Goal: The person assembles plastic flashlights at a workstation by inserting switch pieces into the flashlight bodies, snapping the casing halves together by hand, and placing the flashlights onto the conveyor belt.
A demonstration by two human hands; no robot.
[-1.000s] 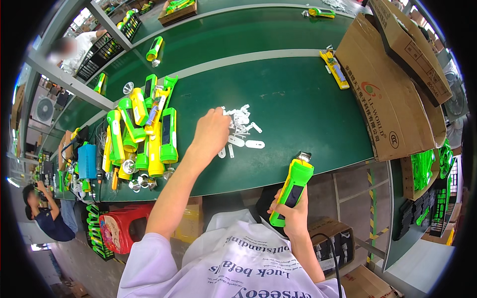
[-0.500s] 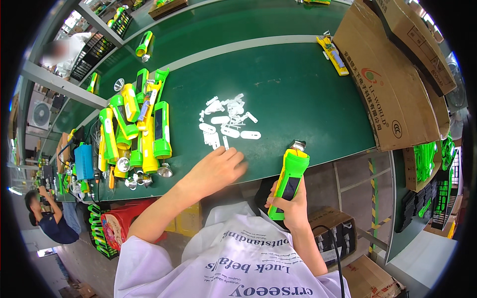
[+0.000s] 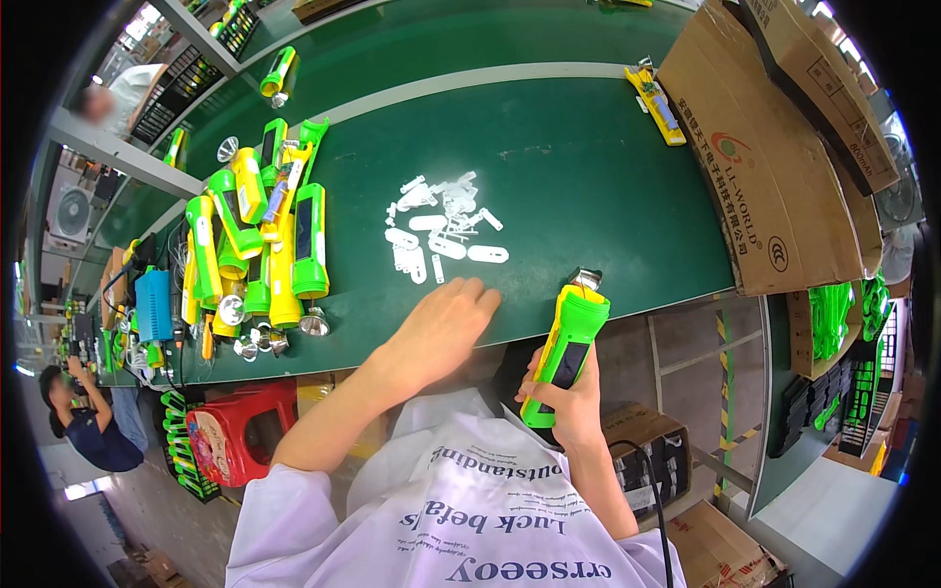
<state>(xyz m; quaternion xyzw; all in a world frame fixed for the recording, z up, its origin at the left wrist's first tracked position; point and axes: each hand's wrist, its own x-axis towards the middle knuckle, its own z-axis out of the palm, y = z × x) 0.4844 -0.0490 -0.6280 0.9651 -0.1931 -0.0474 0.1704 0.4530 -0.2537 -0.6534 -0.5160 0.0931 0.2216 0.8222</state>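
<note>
My right hand [image 3: 578,400] is wrapped round a green and yellow flashlight [image 3: 570,338] just off the table's front edge. The flashlight stands tilted, with a dark panel on its side and a shiny reflector [image 3: 586,279] hanging out of its top end. My left hand [image 3: 443,328] is over the table's near edge, back of the hand up and fingers curled under. Whatever those fingers hold, if anything, is hidden. Just beyond them lies a loose group of small white plastic parts [image 3: 428,223], some of them oval strips.
A heap of green and yellow flashlights [image 3: 310,240] with loose reflectors lies at left, near a blue box [image 3: 154,306]. An opened yellow flashlight half [image 3: 655,105] sits by large cardboard boxes [image 3: 730,147] at right. A red stool [image 3: 221,441] stands below the table; another person [image 3: 93,421] is far left.
My left hand has moved a little to the right along the table edge, fingers more curled. My right hand keeps its hold on the flashlight. The whole view has shifted slightly.
</note>
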